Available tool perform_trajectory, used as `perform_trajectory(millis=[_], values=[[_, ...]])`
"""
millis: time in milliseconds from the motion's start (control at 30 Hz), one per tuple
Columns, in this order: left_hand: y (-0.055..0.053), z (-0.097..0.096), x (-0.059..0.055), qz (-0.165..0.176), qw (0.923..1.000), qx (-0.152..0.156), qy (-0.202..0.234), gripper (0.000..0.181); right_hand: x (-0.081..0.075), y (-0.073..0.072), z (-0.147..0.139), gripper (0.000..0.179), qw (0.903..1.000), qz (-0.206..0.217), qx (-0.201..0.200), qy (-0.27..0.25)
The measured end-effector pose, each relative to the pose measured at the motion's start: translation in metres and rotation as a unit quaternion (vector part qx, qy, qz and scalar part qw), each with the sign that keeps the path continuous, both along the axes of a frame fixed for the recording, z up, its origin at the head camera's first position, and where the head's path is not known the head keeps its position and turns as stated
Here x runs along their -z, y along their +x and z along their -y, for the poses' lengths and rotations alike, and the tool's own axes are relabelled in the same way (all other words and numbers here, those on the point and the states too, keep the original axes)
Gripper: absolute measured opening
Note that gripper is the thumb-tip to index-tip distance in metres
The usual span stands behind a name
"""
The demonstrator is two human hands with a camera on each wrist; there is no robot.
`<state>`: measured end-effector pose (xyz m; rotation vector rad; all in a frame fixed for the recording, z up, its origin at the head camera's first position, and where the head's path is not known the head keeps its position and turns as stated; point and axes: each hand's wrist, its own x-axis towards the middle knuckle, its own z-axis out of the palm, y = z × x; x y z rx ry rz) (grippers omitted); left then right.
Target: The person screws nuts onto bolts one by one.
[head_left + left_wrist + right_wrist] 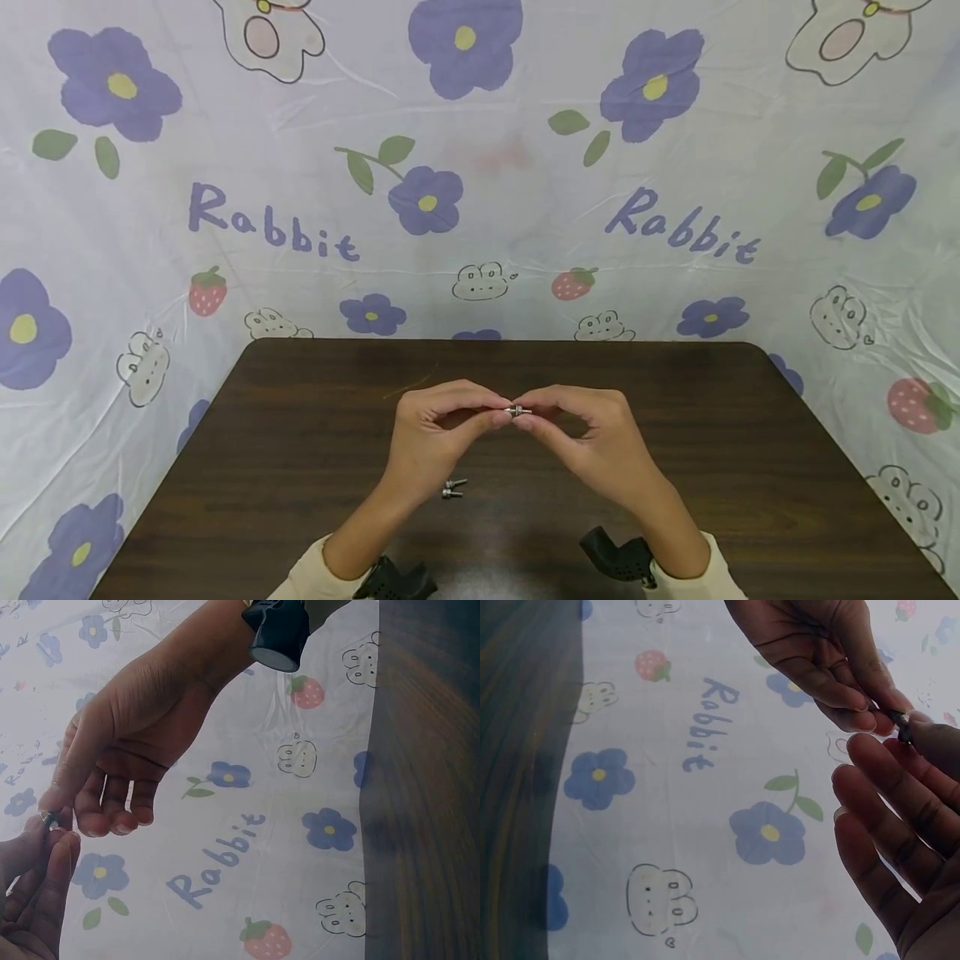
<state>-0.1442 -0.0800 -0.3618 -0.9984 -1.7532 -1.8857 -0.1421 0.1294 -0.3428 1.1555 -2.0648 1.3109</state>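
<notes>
Both hands meet above the middle of the table, with a small silver metal bolt between their fingertips. A ring-like part, perhaps a nut or washer, shows around its middle. My left hand pinches it between thumb and fingers. From the other side, my right hand pinches it with the thumb and fingertip. In the right wrist view the bolt looks dark, partly covered by the right thumb, and the other right fingers spread loosely. Fingertips mostly hide the bolt in the left wrist view.
Two small silver bolts lie on the dark wooden table, close to the left wrist. Behind the table hangs a white cloth printed with flowers and rabbits. Each wrist wears a black device.
</notes>
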Motion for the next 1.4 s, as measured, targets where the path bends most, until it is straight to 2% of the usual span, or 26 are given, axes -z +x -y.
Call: perform_trajectory(millis=[233, 500, 700, 933, 1100, 1400], values=[[-0.0002, 0.0004, -0.0007, -0.005, 1.0, 0.0, -0.007, 0.014, 0.0013, -0.0009, 0.0002, 0.016, 1.0, 0.001, -0.001, 0.001], [0.001, 0.0, 0.0003, 0.003, 1.0, 0.001, 0.0, 0.012, 0.0013, 0.0011, 0.0013, 0.023, 0.9998, 0.013, 0.014, 0.005], [0.0002, -0.0002, 0.0, -0.003, 1.0, -0.008, 0.0, 0.013, 0.0001, 0.0009, 0.0007, 0.035, 0.9999, -0.004, 0.015, 0.0], [0.0001, -0.0003, 0.0001, -0.005, 1.0, -0.007, 0.001, 0.012, 0.0013, -0.0016, 0.0004, 0.03, 0.9998, -0.02, 0.0, -0.006], [0.0008, 0.0, 0.0002, -0.003, 1.0, -0.001, 0.0, 0.012, 0.0017, -0.0024, 0.0009, 0.025, 0.9996, -0.029, 0.005, 0.001], [0.0005, 0.0001, -0.0001, -0.004, 0.9999, 0.01, 0.003, 0.013, 0.0024, -0.0022, 0.0016, 0.019, 0.9998, -0.018, 0.004, 0.001]])
